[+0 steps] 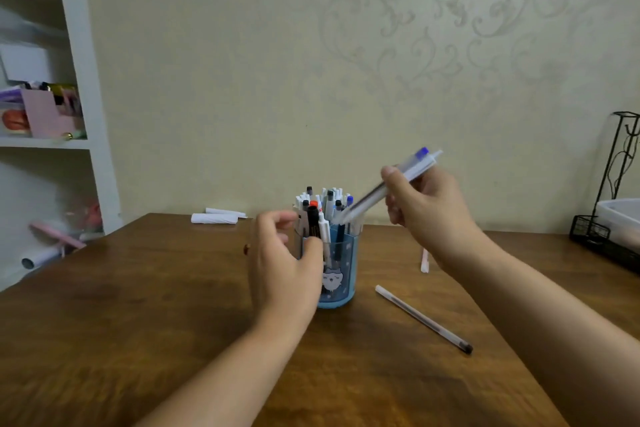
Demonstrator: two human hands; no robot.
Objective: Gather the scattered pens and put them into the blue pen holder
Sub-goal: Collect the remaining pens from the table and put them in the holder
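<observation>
Pens [391, 189] pinched in right hand [424, 204] fingers; left hand [284, 263] fingers curled round blue pen holder [341, 267].

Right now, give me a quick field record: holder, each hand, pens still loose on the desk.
holder: blue pen holder upright on wooden desk, crowded with pens
left hand: left hand curled round the holder's side
right hand: right hand grips held pens, tips angled toward holder's mouth
loose: clear pen lying right of holder; pale pen partly behind right wrist

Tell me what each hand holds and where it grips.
Right hand grips two pens mid-barrel. Left hand curls around the blue pen holder.
</observation>
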